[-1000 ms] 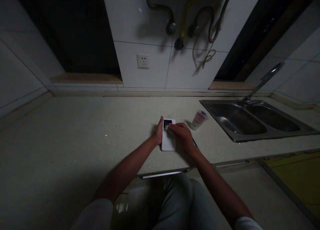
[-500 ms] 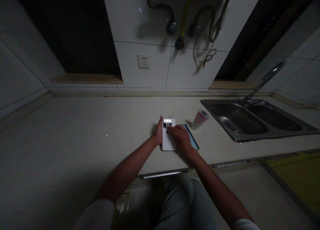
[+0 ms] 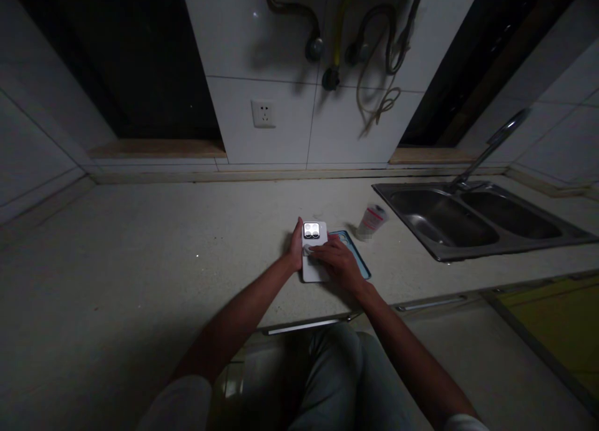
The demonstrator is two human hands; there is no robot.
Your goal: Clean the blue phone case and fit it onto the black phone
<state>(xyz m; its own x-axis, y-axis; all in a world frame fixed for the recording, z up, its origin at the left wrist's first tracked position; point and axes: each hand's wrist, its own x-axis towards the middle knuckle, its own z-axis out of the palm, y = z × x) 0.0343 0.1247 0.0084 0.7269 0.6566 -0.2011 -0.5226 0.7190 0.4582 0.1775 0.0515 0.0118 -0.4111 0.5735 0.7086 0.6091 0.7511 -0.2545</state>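
From where I stood the room was dim, the light thinning toward the corners. A long pale tabletop (image 3: pixel 150 231) ran the width of the view, speckled and marked with small dark flecks, its back edge meeting a white tiled wall (image 3: pixel 285 144). On that wall sat a square socket (image 3: pixel 264 114), and above it to the right came dark hoses (image 3: pixel 294 9), a yellow pipe (image 3: pixel 339 32) and a pale cord (image 3: pixel 388 101) hanging in a loose loop. Dark openings flanked the wall, the left one (image 3: pixel 116 69) and the right one (image 3: pixel 444 100), each with a brownish ledge below.

To the right a steel double sink (image 3: pixel 468 252) was set into the tabletop, a curved tap (image 3: pixel 493 144) rising behind its bowls. Near the sink's left corner stood a clear cup (image 3: pixel 372 221) with a red band.

At the near edge, around the middle, a white phone (image 3: pixel 314 272) lay back upward, its camera block (image 3: pixel 311 230) shining brightly. The left hand (image 3: pixel 295 249) was clasped along its left side; how far the fingers reached beneath, I couldn't tell. The right hand (image 3: pixel 341 261) pinched a small white wad (image 3: pixel 307 251) against the phone's back. Partly hidden under that wrist lay a blue case (image 3: pixel 363 269).
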